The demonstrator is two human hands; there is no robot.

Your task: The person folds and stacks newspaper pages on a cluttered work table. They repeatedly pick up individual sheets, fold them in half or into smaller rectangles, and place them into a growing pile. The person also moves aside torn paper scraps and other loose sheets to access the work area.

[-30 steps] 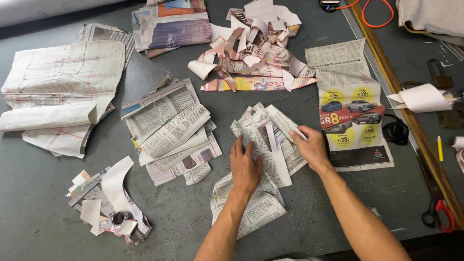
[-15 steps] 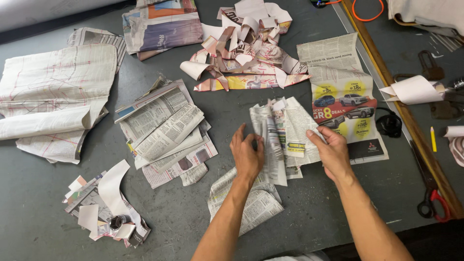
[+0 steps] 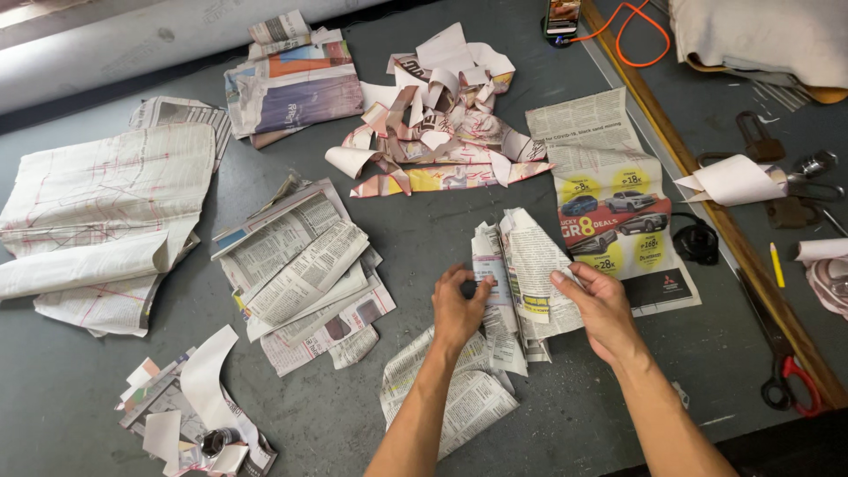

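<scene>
At the far left of the grey work table (image 3: 415,238) lies a large pale sheet with red lines (image 3: 97,212), partly rolled at its lower edge, and below it a small heap of paper offcuts (image 3: 190,415). Further right sits a loose stack of newspaper pages (image 3: 300,274), with a folded colour magazine pile (image 3: 291,84) above it and a tangle of curled paper scraps (image 3: 437,115) beside that. Near the middle of the table, just in front of the person, is the folded bundle of newspaper strips (image 3: 521,265), resting on more crumpled newsprint (image 3: 450,389). The left hand (image 3: 458,311) pinches the bundle's left edge, fingers closed on the paper; the right hand (image 3: 601,305) grips its right edge, thumb on top and fingers curled under. The bundle looks light and limp: thin newsprint that bends, creases and tears easily, and its layers would likely slide apart if held at one corner only. Holding it on both long edges, as the hands do, seems the safest grip, with flat fingers rather than nails. To the right lie a newspaper advert sheet with cars (image 3: 614,208), a black round object (image 3: 696,240), a paper cone (image 3: 733,181), and red-handled scissors (image 3: 786,371) beyond the wooden strip (image 3: 707,194).
</scene>
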